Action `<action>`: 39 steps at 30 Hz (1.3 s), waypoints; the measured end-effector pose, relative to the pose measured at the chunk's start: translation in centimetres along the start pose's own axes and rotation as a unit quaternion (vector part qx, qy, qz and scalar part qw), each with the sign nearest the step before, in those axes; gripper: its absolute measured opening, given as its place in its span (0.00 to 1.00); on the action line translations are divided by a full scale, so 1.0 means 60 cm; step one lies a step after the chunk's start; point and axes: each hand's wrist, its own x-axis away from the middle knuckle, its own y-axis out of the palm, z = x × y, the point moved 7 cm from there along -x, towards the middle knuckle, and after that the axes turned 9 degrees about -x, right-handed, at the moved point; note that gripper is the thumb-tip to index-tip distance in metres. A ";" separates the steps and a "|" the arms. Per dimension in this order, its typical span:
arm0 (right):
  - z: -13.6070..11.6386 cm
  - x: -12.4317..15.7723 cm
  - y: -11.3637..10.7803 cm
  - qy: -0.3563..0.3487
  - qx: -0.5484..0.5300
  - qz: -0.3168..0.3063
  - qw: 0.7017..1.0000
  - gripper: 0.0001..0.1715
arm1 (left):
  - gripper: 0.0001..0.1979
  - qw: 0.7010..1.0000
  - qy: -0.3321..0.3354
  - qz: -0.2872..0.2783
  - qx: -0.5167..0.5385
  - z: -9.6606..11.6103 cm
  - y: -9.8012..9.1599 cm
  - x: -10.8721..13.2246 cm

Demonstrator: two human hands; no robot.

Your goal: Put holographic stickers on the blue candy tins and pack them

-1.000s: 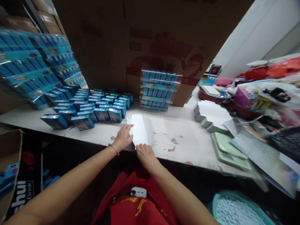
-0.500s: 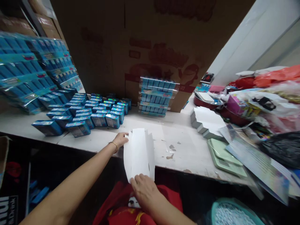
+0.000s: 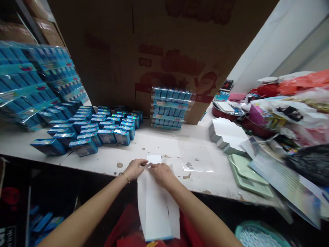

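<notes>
A white cardboard box blank [image 3: 156, 206], partly folded, lies over the front edge of the table and my lap. My left hand [image 3: 135, 168] pinches its far left corner, thumb and fingers closed on the card. Close beside it, my right hand [image 3: 162, 174] has its fingers bent over the far end of the same blank, pressing near a small flap. The blank's far end flap [image 3: 154, 159] rests above the white table [image 3: 200, 154]. Both side panels stand slightly raised. My right palm hides part of the right side.
Rows of small blue boxes [image 3: 87, 145] stand on the left. A clear-wrapped display pack [image 3: 169, 109] leans against a large carton [image 3: 115, 58]. To the right are stacked white blanks [image 3: 227, 133], a green scale [image 3: 248, 175] and bags [image 3: 303, 103]. A tub [image 3: 257, 236] sits below.
The blank has moved toward me. My right hand has gone from its near end to its far end, beside my left hand, which has shifted slightly down.
</notes>
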 end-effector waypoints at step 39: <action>0.141 0.016 -0.005 0.222 -0.386 0.009 0.895 0.10 | 0.16 0.995 -0.042 -0.031 -0.079 0.035 0.014 -0.042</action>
